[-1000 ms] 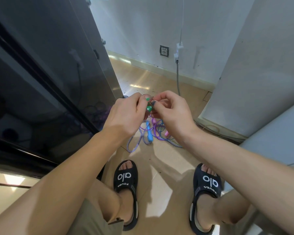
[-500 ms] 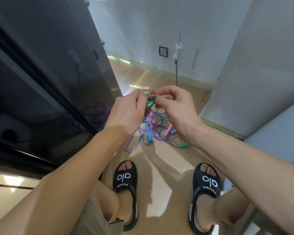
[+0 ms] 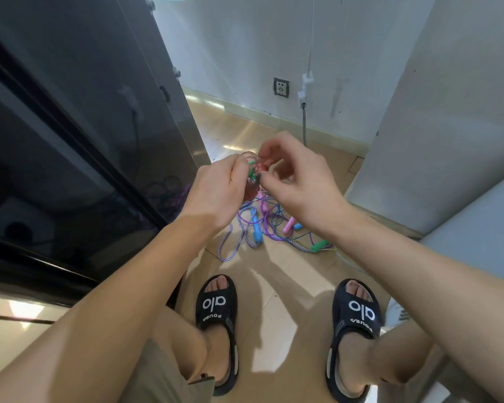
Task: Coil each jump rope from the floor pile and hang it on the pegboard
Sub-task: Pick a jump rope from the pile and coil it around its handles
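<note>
- Two hands up in front of the person. The left hand (image 3: 216,193) has its fingers curled round a small coiled rope bundle (image 3: 255,175), reddish loops with green handle ends poking out.
- The right hand (image 3: 300,181) pinches at the same bundle from the other side, thumb and forefinger closed on the top of the coil. Both hands cover most of it, so the loops can't be counted.
- Down on the tan floor (image 3: 274,286) sits the floor pile (image 3: 262,225) of tangled jump ropes, just past the feet and partly hidden behind the wrists.
- Handles that can be counted in the pile: one blue handle (image 3: 256,231), one pink handle (image 3: 289,226), one green handle (image 3: 320,245), plus a smaller blue bit beside the pink one. There's a purple-white braided rope (image 3: 230,245) looping out to the left and thinner purple and blue cords tangled over it. How many ropes there are in all, hard to tell.
- Two black slides (image 3: 217,315) on the feet, both reading "alo".
- A dark glossy cabinet (image 3: 70,141) fills the left side. One wall socket (image 3: 281,87) at the back, with a white plug and cable (image 3: 303,94) next to it.
- A pale wall panel (image 3: 434,126) closes off the right.
</note>
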### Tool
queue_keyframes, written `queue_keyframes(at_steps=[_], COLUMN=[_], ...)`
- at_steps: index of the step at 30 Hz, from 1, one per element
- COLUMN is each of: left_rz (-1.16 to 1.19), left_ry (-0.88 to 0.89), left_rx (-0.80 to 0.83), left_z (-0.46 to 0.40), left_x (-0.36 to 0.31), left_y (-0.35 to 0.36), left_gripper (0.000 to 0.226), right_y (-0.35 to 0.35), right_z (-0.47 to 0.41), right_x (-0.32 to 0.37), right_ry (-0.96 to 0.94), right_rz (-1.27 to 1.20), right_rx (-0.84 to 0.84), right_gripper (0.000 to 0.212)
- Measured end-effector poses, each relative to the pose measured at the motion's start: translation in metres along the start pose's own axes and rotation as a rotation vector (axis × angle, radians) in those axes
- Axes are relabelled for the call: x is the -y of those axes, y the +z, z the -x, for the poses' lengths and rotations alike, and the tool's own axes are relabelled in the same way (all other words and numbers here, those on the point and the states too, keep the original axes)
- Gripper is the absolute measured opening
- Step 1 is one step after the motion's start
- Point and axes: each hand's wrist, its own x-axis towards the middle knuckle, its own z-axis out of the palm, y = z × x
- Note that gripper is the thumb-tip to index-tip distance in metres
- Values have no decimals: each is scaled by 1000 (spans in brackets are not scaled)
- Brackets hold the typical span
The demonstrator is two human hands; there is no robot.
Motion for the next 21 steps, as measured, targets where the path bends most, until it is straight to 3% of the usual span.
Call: queue_keyframes(at_steps=[8, 14, 18, 21], left_rz=[39, 79, 84, 4], left_ry=[-73, -176, -214, -158], left_rx=[23, 76, 107, 113], left_z=[-1, -2, -4, -8], left_x=[2, 5, 10, 18], left_y=[-6, -7, -8, -7], left_gripper=[38, 44, 45, 48], right_y=[0, 3, 8, 10], right_z=[0, -5, -2, 1], right_x=[-13, -14, -8, 3], right_ry=[-308, -379, -243, 95], right_rz=[403, 522, 428, 123], right_rx=[54, 71, 133, 271], right_gripper=[11, 17, 17, 27])
